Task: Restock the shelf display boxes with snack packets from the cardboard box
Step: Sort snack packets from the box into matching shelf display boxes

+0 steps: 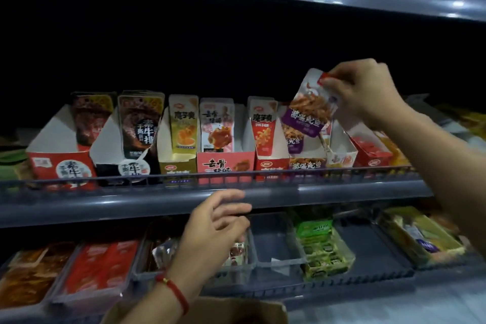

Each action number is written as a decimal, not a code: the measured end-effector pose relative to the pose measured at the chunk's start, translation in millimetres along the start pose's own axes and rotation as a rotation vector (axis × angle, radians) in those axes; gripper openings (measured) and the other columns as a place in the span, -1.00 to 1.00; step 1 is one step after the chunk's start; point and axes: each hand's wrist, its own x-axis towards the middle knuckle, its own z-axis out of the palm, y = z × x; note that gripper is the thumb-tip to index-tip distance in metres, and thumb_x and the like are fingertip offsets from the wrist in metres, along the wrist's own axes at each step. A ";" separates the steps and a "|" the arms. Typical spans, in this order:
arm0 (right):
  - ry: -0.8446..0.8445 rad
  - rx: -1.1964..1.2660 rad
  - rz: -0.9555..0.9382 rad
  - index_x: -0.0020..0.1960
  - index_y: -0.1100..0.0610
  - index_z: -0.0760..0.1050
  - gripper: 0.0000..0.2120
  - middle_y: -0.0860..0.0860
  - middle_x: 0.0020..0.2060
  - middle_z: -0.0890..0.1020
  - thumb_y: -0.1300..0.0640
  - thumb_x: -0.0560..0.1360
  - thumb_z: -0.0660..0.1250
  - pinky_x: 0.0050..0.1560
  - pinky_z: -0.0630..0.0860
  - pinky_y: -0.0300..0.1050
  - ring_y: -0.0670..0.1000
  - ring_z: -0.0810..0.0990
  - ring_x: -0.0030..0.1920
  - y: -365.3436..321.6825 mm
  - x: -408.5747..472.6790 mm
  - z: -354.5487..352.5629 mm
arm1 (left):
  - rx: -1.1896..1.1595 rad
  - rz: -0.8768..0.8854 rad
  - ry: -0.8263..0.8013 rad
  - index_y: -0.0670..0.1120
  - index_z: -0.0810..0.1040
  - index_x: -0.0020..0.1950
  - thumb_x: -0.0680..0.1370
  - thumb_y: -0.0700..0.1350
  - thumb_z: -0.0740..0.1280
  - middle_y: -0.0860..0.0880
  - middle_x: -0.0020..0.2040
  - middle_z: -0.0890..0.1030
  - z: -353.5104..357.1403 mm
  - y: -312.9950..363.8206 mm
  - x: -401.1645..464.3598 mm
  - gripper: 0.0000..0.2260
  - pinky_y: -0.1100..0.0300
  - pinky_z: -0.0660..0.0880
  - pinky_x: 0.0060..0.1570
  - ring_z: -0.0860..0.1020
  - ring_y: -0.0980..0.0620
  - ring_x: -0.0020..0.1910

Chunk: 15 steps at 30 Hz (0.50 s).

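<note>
Right hand (364,92) is up at the shelf, fingers and thumb pinching the top corner of a purple-and-white snack packet (309,106), which hangs tilted in the air just above the purple display box (306,163) near the right end of the row. That box already has matching packets standing in it, so this looks like the home slot.

The packet reads as light and thin: a flat, glossy film pouch with a sealed rim. The film looks slick, and the body probably flexes, so the stiffer seal along the top edge is the sensible place to hold, which is where the pinch sits now. Gripped at one corner it swings at an angle; my guess is it wants squaring up before it slides in behind the others, or the bottom edge may catch on the box's cardboard front.

Left hand (213,229) hovers low in front of the shelf rail (105,202), fingers loosely spread, holding nothing. Below it the rim of the cardboard box (273,309) shows at the bottom edge; its contents are out of sight.
</note>
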 end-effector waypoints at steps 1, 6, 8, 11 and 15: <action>-0.019 -0.034 0.004 0.10 0.04 0.65 -0.86 -0.07 -0.12 0.62 0.03 0.61 0.37 -0.10 0.47 -0.26 -0.15 0.57 -0.12 9.6 8.1 7.2 | 0.019 -0.001 0.005 0.04 0.60 0.18 0.55 -0.31 0.42 0.06 0.03 0.74 0.4 -2.3 0.5 -0.70 -0.02 0.66 0.06 0.71 -0.03 0.02; -0.158 -0.144 0.032 0.26 0.10 0.57 -0.76 0.02 0.10 0.63 0.08 0.62 0.34 0.08 0.57 0.01 0.04 0.61 0.07 41.4 28.4 57.3 | 0.100 -0.029 0.019 0.06 0.59 0.18 0.56 -0.33 0.41 0.07 0.04 0.73 -8.5 -8.5 1.9 -0.67 0.01 0.67 0.01 0.70 -0.03 -0.02; -0.252 -0.161 -0.022 0.25 0.09 0.58 -0.77 0.07 0.16 0.64 0.08 0.61 0.34 0.14 0.57 0.01 0.05 0.62 0.11 47.6 29.9 72.3 | 0.107 -0.043 0.027 0.04 0.58 0.18 0.56 -0.35 0.40 0.04 0.05 0.72 -13.4 -9.4 3.9 -0.67 0.03 0.68 -0.03 0.71 -0.05 -0.03; -0.358 -0.254 -0.067 0.23 0.06 0.59 -0.78 0.07 0.19 0.63 0.06 0.62 0.33 0.19 0.57 0.07 0.06 0.62 0.14 53.5 32.0 84.8 | 0.111 -0.049 0.056 0.01 0.58 0.18 0.56 -0.39 0.37 0.03 0.08 0.71 -18.4 -12.6 7.7 -0.66 0.11 0.67 -0.10 0.71 -0.04 -0.08; -0.323 -0.311 -0.122 0.25 0.09 0.59 -0.77 0.09 0.20 0.64 0.10 0.61 0.34 0.19 0.59 0.12 0.09 0.64 0.17 56.2 32.0 87.4 | 0.144 -0.068 0.061 0.02 0.59 0.18 0.57 -0.41 0.35 0.01 0.10 0.70 -23.2 -18.7 14.3 -0.65 0.12 0.66 -0.14 0.72 -0.04 -0.10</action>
